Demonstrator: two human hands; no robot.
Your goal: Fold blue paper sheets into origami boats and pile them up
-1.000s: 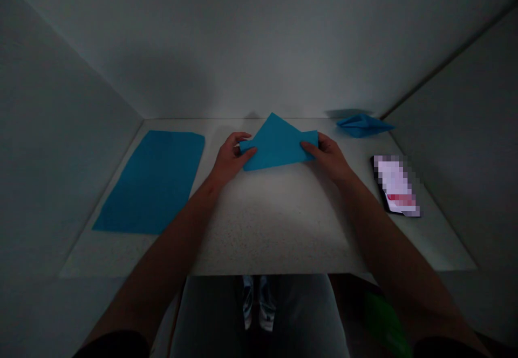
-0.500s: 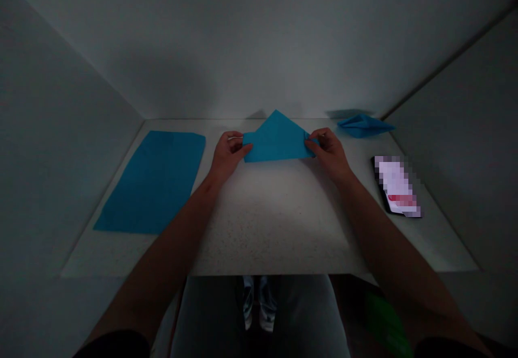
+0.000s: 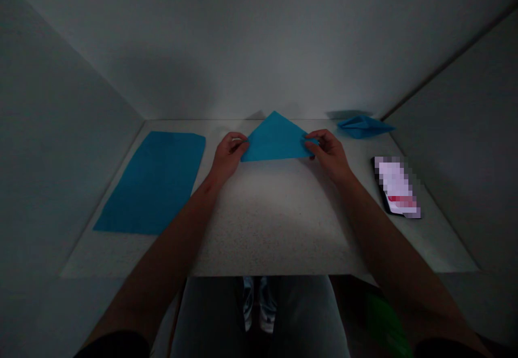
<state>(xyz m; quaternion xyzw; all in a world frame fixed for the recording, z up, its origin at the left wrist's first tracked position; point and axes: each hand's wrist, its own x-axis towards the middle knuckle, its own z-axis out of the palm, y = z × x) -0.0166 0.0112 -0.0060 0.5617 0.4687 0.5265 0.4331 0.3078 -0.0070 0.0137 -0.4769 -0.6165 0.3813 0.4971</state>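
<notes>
Paper folded into a blue triangle (image 3: 276, 141) lies on the worktop (image 3: 275, 217), base running left to right, apex pointing away. The left hand (image 3: 226, 155) pinches its left corner, the right hand (image 3: 329, 153) its right, equally near; a flat blue sheet (image 3: 156, 180) lies well left.

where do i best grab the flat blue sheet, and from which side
Probably its near right corner, from the front. The sheet lies flat on the table, so nothing stands up to pinch; that corner faces open tabletop, while its left edge runs close to the wall. Slide a fingertip under it. Left hand and right hand pinch the triangle.
</notes>
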